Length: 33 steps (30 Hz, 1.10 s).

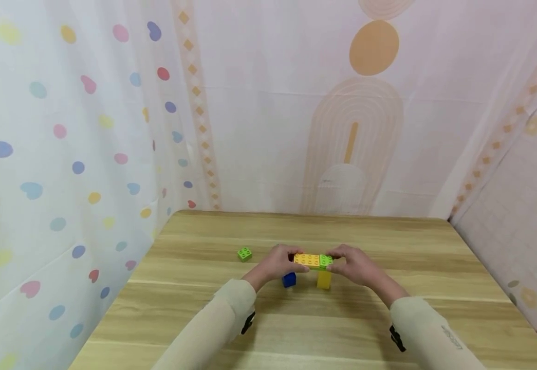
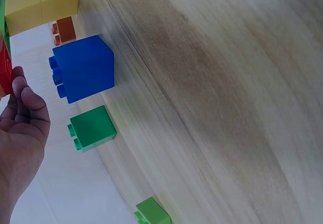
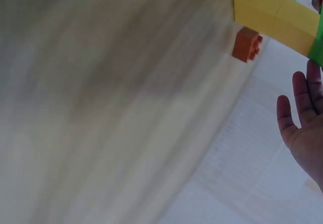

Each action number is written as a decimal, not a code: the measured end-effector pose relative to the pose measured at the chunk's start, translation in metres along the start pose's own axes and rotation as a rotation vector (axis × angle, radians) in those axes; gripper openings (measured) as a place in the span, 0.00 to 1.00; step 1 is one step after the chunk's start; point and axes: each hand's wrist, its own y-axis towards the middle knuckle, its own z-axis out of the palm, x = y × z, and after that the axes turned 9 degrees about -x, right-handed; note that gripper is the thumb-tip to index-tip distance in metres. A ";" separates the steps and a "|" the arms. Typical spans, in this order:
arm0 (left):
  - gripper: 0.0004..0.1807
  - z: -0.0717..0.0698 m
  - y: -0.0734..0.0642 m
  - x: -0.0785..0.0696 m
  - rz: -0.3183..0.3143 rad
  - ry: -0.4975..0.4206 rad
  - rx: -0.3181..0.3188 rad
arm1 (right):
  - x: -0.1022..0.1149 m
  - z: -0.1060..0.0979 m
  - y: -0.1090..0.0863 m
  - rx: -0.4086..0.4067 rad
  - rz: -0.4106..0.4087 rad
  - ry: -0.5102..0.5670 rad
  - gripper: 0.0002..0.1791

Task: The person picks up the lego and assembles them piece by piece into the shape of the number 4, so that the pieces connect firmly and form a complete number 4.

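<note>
Both hands are at a row of toy building bricks above the table. In the head view my left hand (image 1: 275, 264) pinches the left end, beside a yellow-orange brick (image 1: 306, 261). My right hand (image 1: 353, 264) grips the bright green brick (image 1: 326, 262) at the right end between thumb and fingers. Beneath that end stands a column of two yellow bricks (image 3: 275, 17), meeting the green. A red brick (image 2: 5, 67) shows at my left fingertips in the left wrist view. The blue brick (image 2: 86, 67) stands below the left end of the row. The right thumb is hidden in its wrist view.
A light green brick (image 1: 244, 254) lies on the wooden table (image 1: 286, 329), left of the hands. A darker green brick (image 2: 93, 128) stands near the blue one. An orange-brown brick (image 3: 246, 45) is behind the yellow column. Patterned curtains (image 1: 259, 128) hang at the back and left.
</note>
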 end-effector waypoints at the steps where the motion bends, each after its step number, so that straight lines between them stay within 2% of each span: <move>1: 0.19 0.000 0.000 0.000 0.001 -0.001 0.002 | -0.001 0.002 -0.001 -0.012 0.021 0.012 0.19; 6: 0.19 -0.001 0.000 -0.003 0.015 -0.005 0.011 | -0.006 0.010 -0.005 -0.077 0.105 0.114 0.22; 10: 0.19 -0.002 -0.001 -0.004 0.015 -0.016 0.013 | -0.007 0.014 -0.005 -0.095 0.115 0.137 0.22; 20: 0.21 -0.003 -0.002 -0.002 0.003 -0.019 0.014 | 0.004 0.003 0.003 -0.026 -0.033 -0.040 0.21; 24: 0.20 -0.004 -0.003 -0.002 0.008 -0.006 0.010 | 0.008 0.000 0.008 0.001 -0.050 -0.096 0.21; 28: 0.20 -0.003 -0.003 -0.002 0.003 0.011 0.007 | 0.004 0.004 0.004 -0.006 0.003 -0.069 0.23; 33: 0.23 -0.001 -0.005 -0.002 -0.008 0.019 -0.010 | -0.008 0.017 -0.005 -0.071 0.047 0.051 0.22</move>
